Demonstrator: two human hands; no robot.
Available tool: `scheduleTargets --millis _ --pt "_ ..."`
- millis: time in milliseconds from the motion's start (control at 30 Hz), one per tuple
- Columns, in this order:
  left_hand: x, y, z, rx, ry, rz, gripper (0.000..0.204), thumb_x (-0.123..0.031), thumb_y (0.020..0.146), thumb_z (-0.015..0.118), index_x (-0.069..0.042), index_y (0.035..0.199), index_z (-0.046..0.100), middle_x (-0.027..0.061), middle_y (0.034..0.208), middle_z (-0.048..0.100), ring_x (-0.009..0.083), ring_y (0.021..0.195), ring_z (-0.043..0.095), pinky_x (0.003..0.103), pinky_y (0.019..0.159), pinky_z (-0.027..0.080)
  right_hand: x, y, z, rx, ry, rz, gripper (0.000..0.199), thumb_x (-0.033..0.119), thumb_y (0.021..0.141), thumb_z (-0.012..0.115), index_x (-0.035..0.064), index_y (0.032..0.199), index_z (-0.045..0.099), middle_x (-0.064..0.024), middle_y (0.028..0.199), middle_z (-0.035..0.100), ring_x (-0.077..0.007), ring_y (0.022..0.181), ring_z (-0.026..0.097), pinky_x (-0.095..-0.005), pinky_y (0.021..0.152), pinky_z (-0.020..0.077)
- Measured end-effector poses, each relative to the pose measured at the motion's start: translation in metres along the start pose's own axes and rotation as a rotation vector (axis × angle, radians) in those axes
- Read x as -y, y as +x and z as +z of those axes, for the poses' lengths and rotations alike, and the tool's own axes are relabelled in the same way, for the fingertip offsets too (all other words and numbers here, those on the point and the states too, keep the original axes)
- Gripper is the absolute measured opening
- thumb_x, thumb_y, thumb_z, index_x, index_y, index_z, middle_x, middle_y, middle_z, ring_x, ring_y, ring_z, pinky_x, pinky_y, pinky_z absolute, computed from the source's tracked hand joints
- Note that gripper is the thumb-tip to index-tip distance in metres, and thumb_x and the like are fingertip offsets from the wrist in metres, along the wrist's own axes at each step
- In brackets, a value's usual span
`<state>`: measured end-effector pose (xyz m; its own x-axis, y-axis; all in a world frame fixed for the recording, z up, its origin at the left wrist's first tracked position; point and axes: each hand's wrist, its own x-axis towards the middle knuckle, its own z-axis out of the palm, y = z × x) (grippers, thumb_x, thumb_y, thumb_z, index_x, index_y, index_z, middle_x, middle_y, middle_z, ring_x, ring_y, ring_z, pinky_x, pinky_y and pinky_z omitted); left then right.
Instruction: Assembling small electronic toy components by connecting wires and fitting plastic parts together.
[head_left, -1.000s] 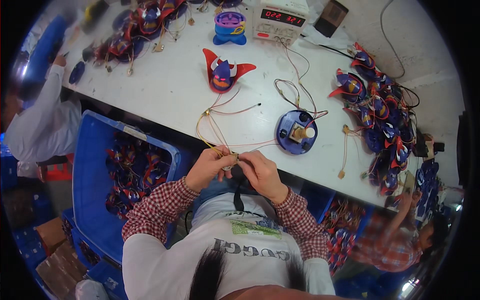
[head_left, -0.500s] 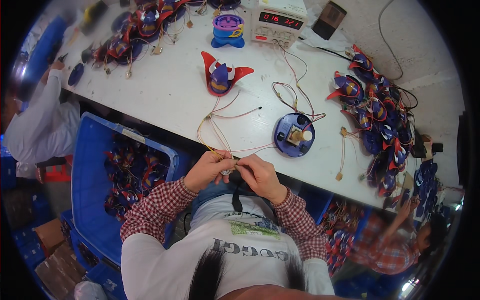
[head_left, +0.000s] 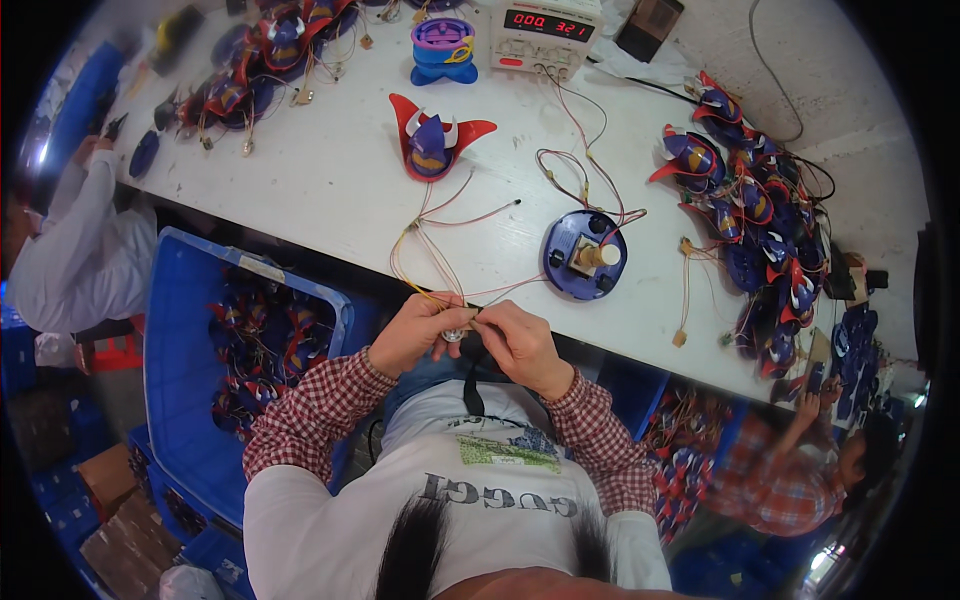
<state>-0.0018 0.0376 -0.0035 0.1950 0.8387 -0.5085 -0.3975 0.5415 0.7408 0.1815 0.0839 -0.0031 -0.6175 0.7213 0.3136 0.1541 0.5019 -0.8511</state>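
At the table's near edge my left hand and my right hand meet, fingertips closed in a pinch on thin wires. A small round silvery part shows under the left fingers; the tiny piece between the fingertips is mostly hidden. Red and yellow wires run from my hands to a purple toy head with white horns and a red collar, lying face up on the table. A round blue base carrying a block and a pale knob sits to the right, wired toward my hands.
A power supply with a red display stands at the back beside a blue-purple tub. Piles of toy heads lie right and far left. A blue crate of them stands at my left. Co-workers sit on the left and right.
The whole view has shifted slightly, moving the table things a little up and left. My hands keep their pinch in nearly the same place. The left digits on the power supply's display have changed.
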Motion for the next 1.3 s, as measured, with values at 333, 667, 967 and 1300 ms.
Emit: scheduleTargets --millis 333,667,967,1300 --pt "-0.019 0.009 0.022 -0.074 -0.071 0.02 0.014 -0.012 0.091 0.056 0.001 0.096 0.057 0.0094 0.08 0.063 0.0137 0.057 0.06 0.019 0.046 0.047 0.013 -0.006 -0.018 -0.105 -0.071 0.114 0.022 -0.002 0.079 0.066 0.0 0.1 0.061 -0.0072 0.087 0.061 -0.0149 0.061 0.052 -0.0231 0.055 0.0423" --pt "-0.049 -0.037 0.041 0.066 0.32 -0.04 0.023 -0.012 0.091 0.056 0.003 0.108 0.054 0.0134 0.105 0.06 0.0205 0.095 0.059 0.029 0.085 0.048 0.003 -0.018 -0.093 -0.389 -0.241 0.327 0.025 0.004 0.082 0.066 -0.0002 0.105 0.059 -0.0068 0.089 0.06 -0.014 0.069 0.053 -0.0231 0.061 0.045" --pt "-0.026 0.108 0.077 -0.089 1.257 0.912 0.104 -0.038 0.054 0.085 0.002 0.136 0.034 0.0211 0.129 0.044 0.0356 0.117 0.044 0.042 0.095 0.036 -0.007 0.027 -0.092 -0.355 -0.411 0.175 0.026 0.009 0.082 0.068 -0.0015 0.103 0.058 -0.0091 0.09 0.059 -0.0206 0.072 0.056 -0.0276 0.064 0.0472" --pt "-0.016 0.128 0.087 -0.13 1.361 0.95 0.103 -0.041 0.056 0.084 0.002 0.136 0.035 0.0205 0.129 0.044 0.0347 0.118 0.044 0.044 0.095 0.035 -0.011 0.016 -0.094 -0.317 -0.536 0.015 0.016 0.009 0.084 0.064 0.0001 0.096 0.058 -0.0088 0.089 0.06 -0.0209 0.072 0.057 -0.0298 0.065 0.0469"
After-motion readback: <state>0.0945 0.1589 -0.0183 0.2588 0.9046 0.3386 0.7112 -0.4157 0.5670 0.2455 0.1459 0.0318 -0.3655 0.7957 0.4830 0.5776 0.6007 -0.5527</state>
